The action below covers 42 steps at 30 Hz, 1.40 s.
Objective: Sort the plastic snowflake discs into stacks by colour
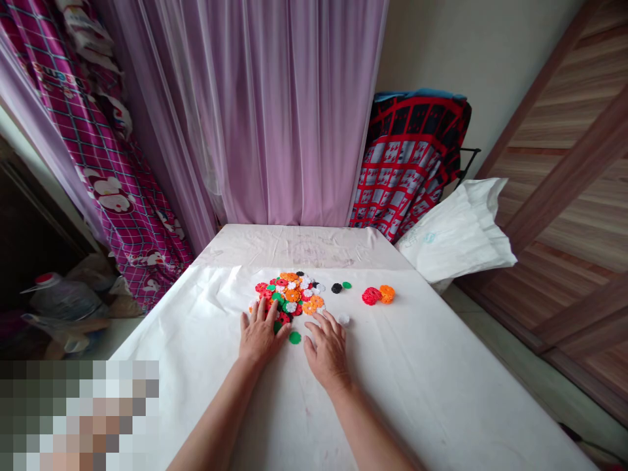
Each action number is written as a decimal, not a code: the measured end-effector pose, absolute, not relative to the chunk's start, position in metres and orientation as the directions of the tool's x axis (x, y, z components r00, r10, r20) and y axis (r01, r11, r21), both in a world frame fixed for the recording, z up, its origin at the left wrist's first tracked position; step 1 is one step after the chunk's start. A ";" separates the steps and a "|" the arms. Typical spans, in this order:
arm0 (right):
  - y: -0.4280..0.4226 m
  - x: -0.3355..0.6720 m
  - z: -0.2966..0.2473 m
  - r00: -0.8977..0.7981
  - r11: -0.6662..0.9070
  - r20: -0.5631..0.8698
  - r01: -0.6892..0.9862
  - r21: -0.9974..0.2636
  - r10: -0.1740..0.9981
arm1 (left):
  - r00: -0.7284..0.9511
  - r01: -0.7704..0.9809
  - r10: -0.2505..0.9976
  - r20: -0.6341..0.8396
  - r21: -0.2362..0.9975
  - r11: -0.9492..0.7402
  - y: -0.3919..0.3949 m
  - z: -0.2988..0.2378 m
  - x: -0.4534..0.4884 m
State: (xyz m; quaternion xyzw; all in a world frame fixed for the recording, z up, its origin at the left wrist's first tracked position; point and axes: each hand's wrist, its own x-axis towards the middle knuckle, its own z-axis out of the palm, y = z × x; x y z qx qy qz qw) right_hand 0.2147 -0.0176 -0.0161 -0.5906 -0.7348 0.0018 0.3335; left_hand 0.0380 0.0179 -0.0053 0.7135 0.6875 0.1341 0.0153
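A pile of flower-shaped plastic discs (293, 295) in red, orange, green, white and black lies on the white-covered table (392, 366). My left hand (260, 330) rests at the pile's near left edge, fingers spread over several discs. At the near right edge is my right hand (326, 347), fingers apart and bent, its fingertips beside some orange discs (313, 305). One green disc (295, 337) lies between the two hands. Just past my right fingers is a white disc (344, 320). Neither hand visibly grips anything, though some fingertips cover discs.
To the right sit a red stack of discs (371, 296) and an orange stack (387, 294). A black disc (336, 288) and a small green disc (347, 285) lie nearer the pile. A white bag (456, 229) stands at the table's right edge. Purple curtains (294, 118) hang behind.
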 end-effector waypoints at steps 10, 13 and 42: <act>0.018 0.254 0.012 0.026 0.172 0.412 0.882 -0.438 0.911 | -0.393 0.624 0.882 0.259 0.780 0.049 0.046 -0.003 0.011; 0.047 0.267 0.038 -0.058 0.144 0.231 0.916 -0.375 0.971 | -0.519 0.413 0.842 0.150 0.906 0.093 0.036 -0.001 0.001; 0.076 0.262 0.044 -0.158 0.174 0.081 0.951 -0.254 0.984 | -0.667 0.109 0.744 0.047 0.993 0.035 0.052 0.002 -0.008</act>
